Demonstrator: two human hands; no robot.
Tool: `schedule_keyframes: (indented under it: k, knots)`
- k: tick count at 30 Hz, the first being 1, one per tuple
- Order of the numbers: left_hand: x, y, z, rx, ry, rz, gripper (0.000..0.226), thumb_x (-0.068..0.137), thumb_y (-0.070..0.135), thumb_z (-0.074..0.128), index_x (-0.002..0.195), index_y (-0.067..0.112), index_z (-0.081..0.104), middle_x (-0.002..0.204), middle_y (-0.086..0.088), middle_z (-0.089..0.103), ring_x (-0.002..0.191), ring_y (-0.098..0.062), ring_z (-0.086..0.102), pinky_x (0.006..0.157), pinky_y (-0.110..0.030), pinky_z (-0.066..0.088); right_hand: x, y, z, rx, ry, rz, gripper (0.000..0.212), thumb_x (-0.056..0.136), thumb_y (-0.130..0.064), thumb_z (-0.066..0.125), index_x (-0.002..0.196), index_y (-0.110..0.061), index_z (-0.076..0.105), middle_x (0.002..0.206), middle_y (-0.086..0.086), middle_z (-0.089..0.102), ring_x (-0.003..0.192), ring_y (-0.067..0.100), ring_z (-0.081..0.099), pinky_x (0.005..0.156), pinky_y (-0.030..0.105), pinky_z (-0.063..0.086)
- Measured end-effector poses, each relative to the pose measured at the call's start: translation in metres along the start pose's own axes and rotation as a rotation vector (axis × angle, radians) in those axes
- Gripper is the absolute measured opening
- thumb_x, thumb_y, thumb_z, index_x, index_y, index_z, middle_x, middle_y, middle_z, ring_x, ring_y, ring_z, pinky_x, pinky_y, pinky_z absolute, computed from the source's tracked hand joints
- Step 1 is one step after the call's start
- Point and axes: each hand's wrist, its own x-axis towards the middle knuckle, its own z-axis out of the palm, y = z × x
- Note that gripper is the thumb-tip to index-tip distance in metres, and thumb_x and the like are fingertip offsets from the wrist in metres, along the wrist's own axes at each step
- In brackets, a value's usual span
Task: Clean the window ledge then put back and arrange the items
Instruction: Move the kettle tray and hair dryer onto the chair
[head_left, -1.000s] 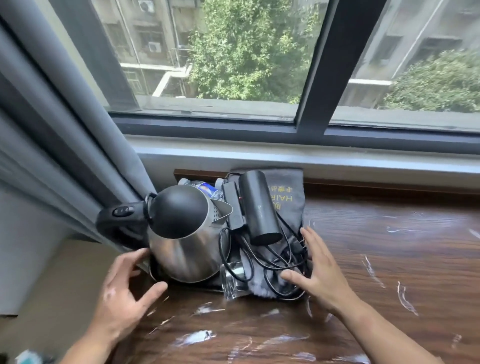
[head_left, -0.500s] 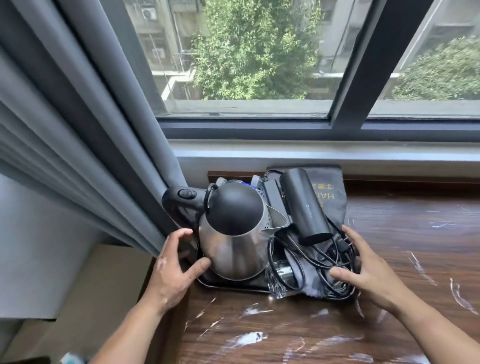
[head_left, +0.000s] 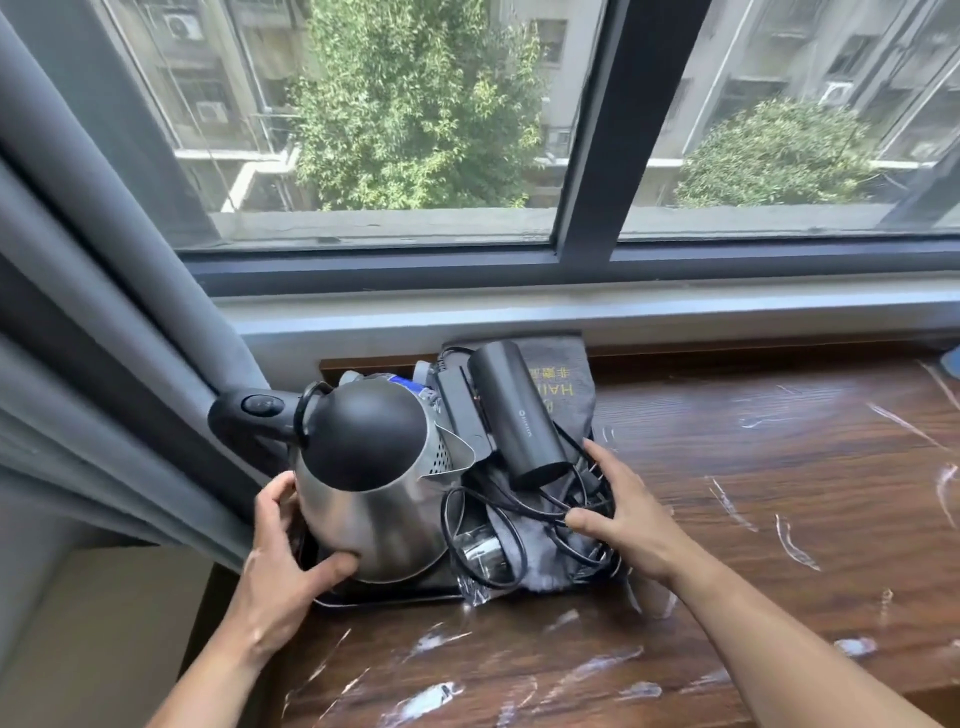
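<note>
A black tray (head_left: 395, 595) sits at the left end of the dark wooden window ledge (head_left: 753, 493). It holds a steel kettle (head_left: 374, 499) with a black lid, a black hair dryer (head_left: 514, 415) with a tangled cord, a grey pouch (head_left: 563, 384), a wrapped glass (head_left: 483, 556) and a water bottle (head_left: 408, 385). My left hand (head_left: 280, 566) grips the tray's left end, with its thumb against the kettle's base. My right hand (head_left: 628, 519) curls over the cord and pouch at the tray's right end.
White streaks and smears cover the ledge surface. A grey curtain (head_left: 104, 312) hangs close against the kettle's handle on the left. The window frame (head_left: 587, 156) and a pale sill run behind the tray. A blue object (head_left: 953, 361) peeks in at the far right.
My left hand moved from the ledge in front of the kettle to the tray's left end. My right hand closed further over the cord at the right end.
</note>
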Motion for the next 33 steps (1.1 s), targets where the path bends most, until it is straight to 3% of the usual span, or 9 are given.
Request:
schedule_keyframes:
  k: [3, 8, 13, 20, 25, 26, 29, 30, 33]
  knots:
    - [0.001, -0.001, 0.006, 0.047, -0.007, -0.003, 0.151, 0.03, 0.099, 0.067, 0.159, 0.037, 0.019, 0.156, -0.005, 0.045, 0.146, -0.024, 0.038, 0.115, -0.049, 0.035, -0.002, -0.001, 0.009, 0.033, 0.064, -0.003, 0.126, 0.04, -0.099, 0.06, 0.149, -0.048, 0.023, 0.153, -0.009, 0.034, 0.143, 0.012, 0.027, 0.115, 0.041, 0.028]
    - [-0.005, 0.0, 0.013, 0.016, 0.06, -0.016, 0.14, 0.03, 0.096, 0.07, 0.153, 0.051, 0.019, 0.15, -0.011, 0.05, 0.144, -0.028, 0.04, 0.115, -0.052, 0.035, -0.005, 0.001, 0.023, 0.101, 0.17, -0.029, 0.123, 0.035, -0.098, 0.063, 0.142, -0.049, 0.028, 0.15, -0.007, 0.036, 0.141, 0.013, 0.029, 0.114, 0.038, 0.029]
    - [-0.008, 0.0, 0.013, -0.009, 0.05, -0.002, 0.142, 0.03, 0.094, 0.074, 0.154, 0.05, 0.021, 0.151, -0.01, 0.049, 0.146, -0.026, 0.039, 0.119, -0.054, 0.032, -0.014, 0.003, 0.027, 0.126, 0.211, -0.045, 0.124, 0.031, -0.099, 0.063, 0.14, -0.052, 0.029, 0.153, -0.005, 0.034, 0.142, 0.013, 0.027, 0.114, 0.039, 0.027]
    - [-0.018, 0.036, 0.013, 0.007, 0.05, 0.083, 0.144, 0.028, 0.096, 0.071, 0.155, 0.054, 0.017, 0.148, 0.0, 0.046, 0.142, -0.014, 0.037, 0.111, -0.035, 0.033, -0.032, -0.004, 0.006, 0.184, 0.291, -0.107, 0.116, 0.031, -0.098, 0.065, 0.135, -0.056, 0.032, 0.147, -0.006, 0.041, 0.137, 0.011, 0.035, 0.108, 0.032, 0.029]
    - [-0.017, 0.074, 0.027, 0.04, -0.015, 0.126, 0.146, 0.028, 0.097, 0.07, 0.157, 0.051, 0.019, 0.155, 0.001, 0.043, 0.145, -0.017, 0.038, 0.118, -0.044, 0.034, -0.056, 0.001, -0.025, 0.205, 0.393, -0.184, 0.097, 0.035, -0.096, 0.066, 0.126, -0.076, 0.037, 0.141, -0.005, 0.051, 0.133, 0.016, 0.045, 0.106, 0.038, 0.034]
    - [-0.016, 0.083, 0.032, 0.052, -0.026, 0.145, 0.144, 0.028, 0.097, 0.07, 0.156, 0.053, 0.019, 0.157, 0.004, 0.042, 0.146, -0.015, 0.037, 0.119, -0.044, 0.034, -0.061, 0.005, -0.031, 0.21, 0.414, -0.193, 0.095, 0.037, -0.095, 0.067, 0.125, -0.078, 0.035, 0.14, -0.004, 0.052, 0.132, 0.017, 0.046, 0.107, 0.039, 0.035]
    - [-0.014, 0.111, 0.053, 0.046, -0.063, 0.271, 0.141, 0.038, 0.097, 0.067, 0.159, 0.038, 0.024, 0.145, 0.044, 0.035, 0.14, 0.012, 0.034, 0.114, -0.015, 0.031, -0.078, 0.018, -0.053, 0.246, 0.458, -0.177, 0.093, 0.039, -0.093, 0.07, 0.124, -0.078, 0.036, 0.142, 0.002, 0.053, 0.136, 0.022, 0.046, 0.113, 0.047, 0.035]
    - [-0.014, 0.119, 0.062, 0.041, -0.072, 0.29, 0.14, 0.041, 0.096, 0.067, 0.159, 0.035, 0.026, 0.143, 0.047, 0.034, 0.138, 0.014, 0.033, 0.113, -0.012, 0.03, -0.085, 0.023, -0.061, 0.246, 0.474, -0.166, 0.093, 0.039, -0.093, 0.071, 0.124, -0.078, 0.037, 0.142, 0.003, 0.054, 0.135, 0.023, 0.046, 0.114, 0.048, 0.035]
    - [-0.019, 0.137, 0.093, 0.046, -0.131, 0.244, 0.137, 0.037, 0.096, 0.068, 0.156, 0.048, 0.022, 0.152, 0.01, 0.048, 0.141, -0.016, 0.043, 0.115, -0.046, 0.038, -0.109, 0.039, -0.084, 0.244, 0.543, -0.136, 0.091, 0.038, -0.094, 0.069, 0.122, -0.079, 0.037, 0.142, 0.002, 0.053, 0.135, 0.022, 0.046, 0.114, 0.046, 0.035]
